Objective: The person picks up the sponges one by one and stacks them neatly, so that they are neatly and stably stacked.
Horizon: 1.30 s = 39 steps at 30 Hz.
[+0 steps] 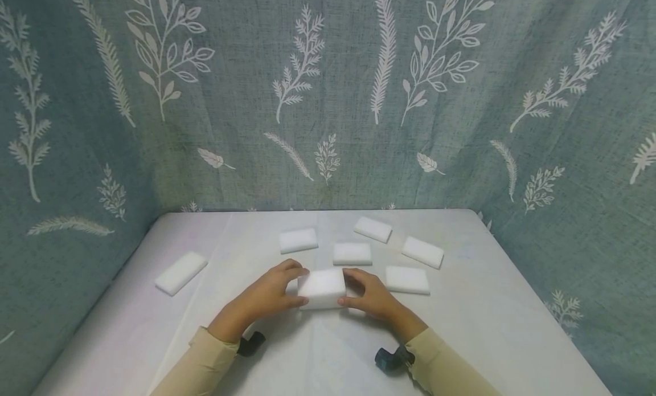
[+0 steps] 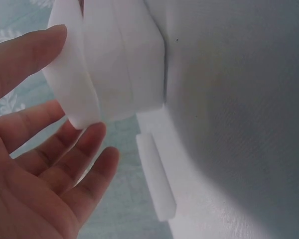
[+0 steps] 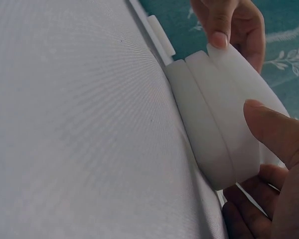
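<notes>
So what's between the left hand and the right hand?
A stack of white blocks, left hand at one end, right hand at the other; head view shows it.

A left hand and right hand, in tan sleeves, grip a thick white block at either end — six thinner white blocks lie scattered across the worktop before leaf-patterned fabric.
</notes>
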Each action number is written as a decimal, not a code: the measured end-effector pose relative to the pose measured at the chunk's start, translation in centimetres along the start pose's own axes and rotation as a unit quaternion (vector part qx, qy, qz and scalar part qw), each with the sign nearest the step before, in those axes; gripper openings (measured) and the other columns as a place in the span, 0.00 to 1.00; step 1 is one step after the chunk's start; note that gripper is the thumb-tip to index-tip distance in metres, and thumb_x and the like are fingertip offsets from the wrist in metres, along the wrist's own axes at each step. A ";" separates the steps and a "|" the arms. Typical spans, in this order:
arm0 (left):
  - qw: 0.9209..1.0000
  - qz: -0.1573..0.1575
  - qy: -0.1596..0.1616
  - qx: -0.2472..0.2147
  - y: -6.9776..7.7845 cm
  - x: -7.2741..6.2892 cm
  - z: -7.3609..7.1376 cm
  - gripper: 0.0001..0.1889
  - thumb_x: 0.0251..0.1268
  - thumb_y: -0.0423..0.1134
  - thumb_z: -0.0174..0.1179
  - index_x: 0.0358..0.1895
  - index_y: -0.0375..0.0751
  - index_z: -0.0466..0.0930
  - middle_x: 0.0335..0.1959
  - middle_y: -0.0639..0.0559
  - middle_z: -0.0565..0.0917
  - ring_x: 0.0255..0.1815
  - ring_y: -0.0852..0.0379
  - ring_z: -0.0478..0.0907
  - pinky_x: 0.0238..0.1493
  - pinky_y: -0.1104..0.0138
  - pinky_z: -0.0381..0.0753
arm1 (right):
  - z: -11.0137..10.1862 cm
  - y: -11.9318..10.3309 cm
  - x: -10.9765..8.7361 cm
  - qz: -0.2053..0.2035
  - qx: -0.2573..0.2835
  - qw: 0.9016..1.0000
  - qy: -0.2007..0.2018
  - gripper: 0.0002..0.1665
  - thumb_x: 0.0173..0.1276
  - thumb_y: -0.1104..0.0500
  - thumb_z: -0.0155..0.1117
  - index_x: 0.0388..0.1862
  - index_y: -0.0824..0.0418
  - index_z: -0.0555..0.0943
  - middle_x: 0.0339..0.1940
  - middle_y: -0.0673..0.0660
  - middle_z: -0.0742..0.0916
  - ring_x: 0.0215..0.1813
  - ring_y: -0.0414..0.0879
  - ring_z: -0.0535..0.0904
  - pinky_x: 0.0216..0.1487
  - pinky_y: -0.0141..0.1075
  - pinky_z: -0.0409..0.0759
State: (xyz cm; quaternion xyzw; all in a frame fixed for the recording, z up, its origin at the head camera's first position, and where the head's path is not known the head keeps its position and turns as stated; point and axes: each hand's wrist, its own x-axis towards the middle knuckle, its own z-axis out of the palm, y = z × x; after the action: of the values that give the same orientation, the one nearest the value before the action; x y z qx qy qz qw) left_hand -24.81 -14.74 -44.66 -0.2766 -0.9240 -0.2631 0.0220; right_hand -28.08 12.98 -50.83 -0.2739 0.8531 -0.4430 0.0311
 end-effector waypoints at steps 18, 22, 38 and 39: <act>1.000 0.008 -0.015 -0.008 -0.3 0.2 0.3 0.29 0.55 0.43 0.72 0.60 0.37 0.76 0.57 0.46 0.75 0.57 0.50 0.74 0.57 0.55 0.75 | 0.1 -0.2 -0.2 0.027 0.002 1.000 0.002 0.46 0.54 0.41 0.75 0.67 0.62 0.72 0.67 0.58 0.76 0.70 0.56 0.66 0.70 0.53 0.60; 0.999 -0.026 -0.035 -0.023 -0.4 -0.1 0.4 0.36 0.54 0.43 0.73 0.66 0.38 0.70 0.60 0.45 0.75 0.61 0.47 0.72 0.61 0.54 0.72 | 0.2 -0.5 -0.2 0.034 0.011 0.999 0.000 0.46 0.55 0.42 0.75 0.68 0.62 0.71 0.68 0.59 0.75 0.70 0.57 0.66 0.70 0.54 0.60; 0.998 -0.039 -0.041 -0.031 -1.0 -0.3 0.3 0.39 0.56 0.45 0.72 0.70 0.39 0.66 0.57 0.46 0.77 0.58 0.48 0.74 0.59 0.53 0.73 | 0.1 -0.4 -0.1 0.027 0.022 0.999 -0.005 0.47 0.54 0.44 0.76 0.68 0.63 0.71 0.67 0.59 0.76 0.69 0.56 0.68 0.69 0.52 0.63; 0.998 -0.037 -0.039 -0.032 -1.0 -0.3 0.2 0.39 0.56 0.45 0.71 0.70 0.39 0.66 0.57 0.46 0.77 0.57 0.48 0.75 0.59 0.53 0.73 | 0.1 -0.4 -0.1 0.026 0.022 0.999 -0.004 0.47 0.54 0.44 0.76 0.67 0.64 0.71 0.67 0.59 0.76 0.69 0.56 0.68 0.69 0.52 0.63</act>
State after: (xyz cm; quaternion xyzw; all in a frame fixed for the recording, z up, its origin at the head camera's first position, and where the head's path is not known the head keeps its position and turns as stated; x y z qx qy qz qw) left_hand -25.03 -15.49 -45.41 -0.2530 -0.9248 -0.2822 -0.0329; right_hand -27.80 12.78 -50.64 -0.2523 0.8501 -0.4593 0.0521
